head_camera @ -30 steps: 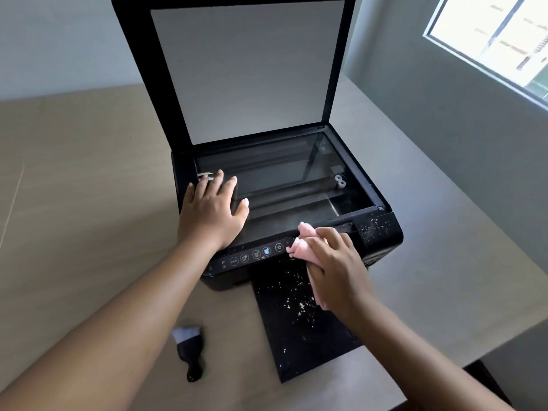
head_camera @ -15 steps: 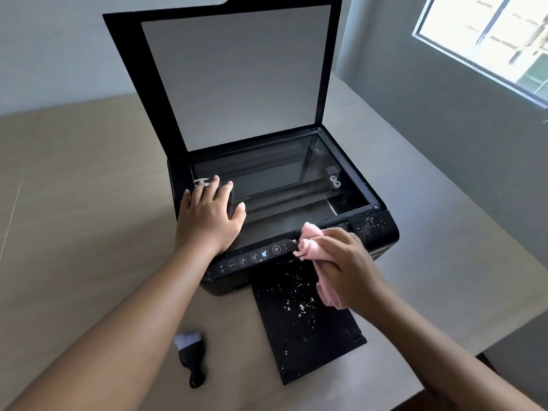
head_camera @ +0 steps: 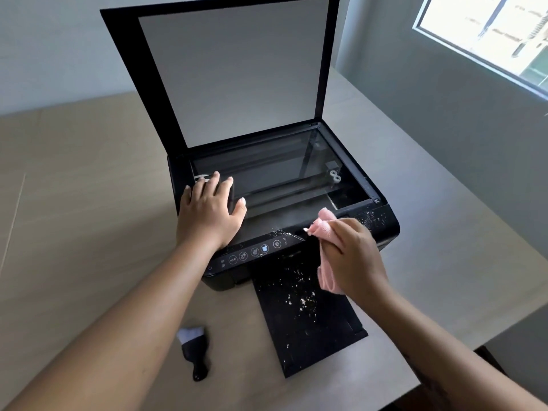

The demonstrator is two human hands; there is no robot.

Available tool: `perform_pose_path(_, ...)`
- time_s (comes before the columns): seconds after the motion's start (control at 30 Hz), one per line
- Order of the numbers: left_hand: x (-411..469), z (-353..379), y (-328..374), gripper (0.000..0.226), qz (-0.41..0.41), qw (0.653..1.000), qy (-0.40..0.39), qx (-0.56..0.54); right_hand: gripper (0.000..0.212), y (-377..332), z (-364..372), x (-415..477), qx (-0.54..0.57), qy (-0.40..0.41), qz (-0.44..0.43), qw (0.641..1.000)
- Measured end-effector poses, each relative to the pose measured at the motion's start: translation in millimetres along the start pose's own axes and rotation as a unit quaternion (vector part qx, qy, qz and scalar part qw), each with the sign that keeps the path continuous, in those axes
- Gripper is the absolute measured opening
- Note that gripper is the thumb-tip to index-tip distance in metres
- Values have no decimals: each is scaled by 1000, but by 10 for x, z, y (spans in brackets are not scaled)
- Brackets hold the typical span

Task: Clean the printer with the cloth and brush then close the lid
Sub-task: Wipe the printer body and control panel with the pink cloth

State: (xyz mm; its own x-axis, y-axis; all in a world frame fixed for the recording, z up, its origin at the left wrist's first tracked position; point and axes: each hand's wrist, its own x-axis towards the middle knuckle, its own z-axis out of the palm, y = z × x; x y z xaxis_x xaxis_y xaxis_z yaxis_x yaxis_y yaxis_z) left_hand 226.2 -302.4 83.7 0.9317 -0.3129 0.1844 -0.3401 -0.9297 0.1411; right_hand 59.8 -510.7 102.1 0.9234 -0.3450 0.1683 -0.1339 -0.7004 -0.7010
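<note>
1. A light wooden table [head_camera: 74, 203] carries everything, and its left part lies bare in view.
2. The brush [head_camera: 197, 355] lies on the table near the front edge. It is left of the printer's tray and apart from both hands, with its pale bristles pointing away and its black handle toward the person.
3. The left hand [head_camera: 210, 212] rests flat on the front left of the printer [head_camera: 228, 280]. Its fingers are straight and slightly spread, the thumb is out to the right, and it grips nothing.
4. The lid [head_camera: 237, 72] stands raised at the back, showing its grey inner pad.
5. Under the lid, the scanner glass [head_camera: 281, 173] is uncovered. The left fingertips reach onto its near left corner.
6. The control panel [head_camera: 246, 256] runs along the front edge, with lit icons between the two hands.
7. The black output tray [head_camera: 311, 336] sticks out toward the person and is strewn with white crumbs [head_camera: 302, 301].
8. The pink cloth [head_camera: 324, 226] is bunched. Its upper end touches the printer's front edge just right of the panel, beside a small heap of crumbs, and its lower end hangs over the tray.
9. The right hand [head_camera: 353, 259] grips the cloth, with its fingers curled round it.
10. More specks [head_camera: 373, 218] dot the printer's front right corner.
11. A window [head_camera: 489, 34] is set in the grey wall at the upper right.
</note>
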Motion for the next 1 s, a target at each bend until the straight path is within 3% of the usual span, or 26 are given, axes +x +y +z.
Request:
perform_pose_path(0.07,-4,5,0,59,-2,1000,-1,0,28,-39,91,-31,-69,6,-22,997)
perform_pose_path(0.23,-11,8,11,59,-2,1000,-2,-3,29,-199,245,-63,14,-56,-40,998)
perform_pose_path(0.37,4,11,1,59,-1,1000,-3,-7,24,-242,190,130,-45,23,-79,996)
perform_pose_path(0.47,4,11,-7,59,-2,1000,-6,-7,27,-347,344,227,-155,-72,-140,975)
perform_pose_path(0.63,-9,-4,-2,59,-3,1000,-2,-14,32,-93,178,143,-98,-152,-265,947)
perform_pose_path(0.8,-6,-16,3,59,-6,1000,-2,-15,26,-57,177,280,-186,-86,-140,969)
perform_pose_path(0.87,-4,-14,4,59,-8,1000,-2,-12,31,-236,369,211,-157,-98,-156,970)
perform_pose_path(1.0,-3,-12,-2,59,-8,1000,-5,-11,32,-386,376,106,-74,-166,-269,946)
